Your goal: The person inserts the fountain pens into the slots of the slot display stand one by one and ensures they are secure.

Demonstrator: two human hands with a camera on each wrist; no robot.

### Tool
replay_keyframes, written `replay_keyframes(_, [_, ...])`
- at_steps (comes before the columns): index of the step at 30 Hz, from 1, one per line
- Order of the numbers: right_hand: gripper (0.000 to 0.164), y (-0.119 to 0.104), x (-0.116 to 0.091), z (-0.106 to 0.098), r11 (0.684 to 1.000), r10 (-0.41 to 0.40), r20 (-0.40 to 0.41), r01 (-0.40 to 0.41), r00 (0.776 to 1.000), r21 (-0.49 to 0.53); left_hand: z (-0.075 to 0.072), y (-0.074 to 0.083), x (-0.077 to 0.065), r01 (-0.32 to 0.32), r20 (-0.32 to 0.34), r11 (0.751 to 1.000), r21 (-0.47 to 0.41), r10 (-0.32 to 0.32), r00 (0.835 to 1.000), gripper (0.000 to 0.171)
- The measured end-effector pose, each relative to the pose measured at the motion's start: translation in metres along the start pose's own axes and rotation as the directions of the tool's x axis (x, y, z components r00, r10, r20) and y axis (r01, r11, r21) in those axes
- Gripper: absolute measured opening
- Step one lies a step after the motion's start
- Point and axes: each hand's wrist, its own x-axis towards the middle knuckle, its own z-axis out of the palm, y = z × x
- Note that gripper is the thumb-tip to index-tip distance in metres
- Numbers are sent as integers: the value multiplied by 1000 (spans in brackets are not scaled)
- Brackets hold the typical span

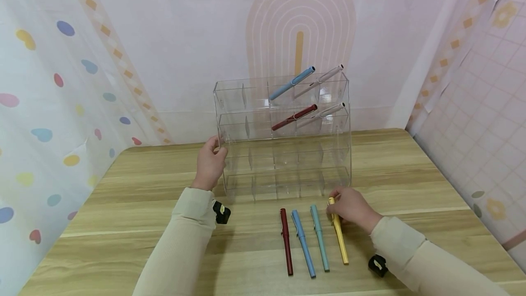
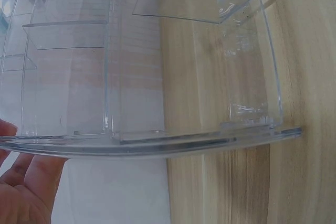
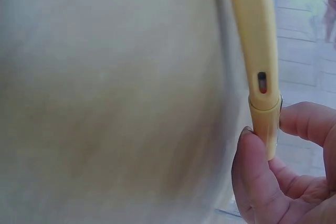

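Observation:
My left hand (image 1: 209, 166) grips the left side panel of a clear acrylic pen rack (image 1: 255, 140); in the left wrist view, thumb and fingers are on either side of the panel's edge (image 2: 157, 147). My right hand (image 1: 353, 207) pinches a yellow pen (image 1: 339, 236) near its cap end, in front of the rack's right corner. In the right wrist view the thumb and a finger press on the cap of the yellow pen (image 3: 262, 40). Left of it, a teal pen (image 1: 320, 239), a blue pen (image 1: 303, 243) and a dark red pen (image 1: 286, 241) lie on the table.
The rack's top tier holds a blue pen (image 1: 291, 83) and a whitish pen (image 1: 324, 78). One tier lower lean a red pen (image 1: 295, 118) and another whitish pen (image 1: 328, 111). Behind the wooden table (image 1: 144, 195) hangs a patterned curtain (image 1: 185, 49).

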Motion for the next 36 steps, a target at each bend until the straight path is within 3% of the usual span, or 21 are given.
replay_keyframes(13, [33,-25,-10,-31,988,-60,-19,62,998,140,0,0,0,-6,-3,1000,-22,6,1000,42])
replay_keyframes(18, [36,-35,-12,-44,974,-95,-90,112,991,197,1,-1,0,-10,-6,1000,-29,10,1000,41])
replay_keyframes(26, [37,-55,-12,-63,939,-87,-236,159,968,304,1,0,0,-29,-13,999,-18,29,1000,40])
replay_keyframes(36, [34,-71,-11,-71,861,-101,-376,270,921,431,1,-1,2,-17,-12,1000,-17,17,1000,40])
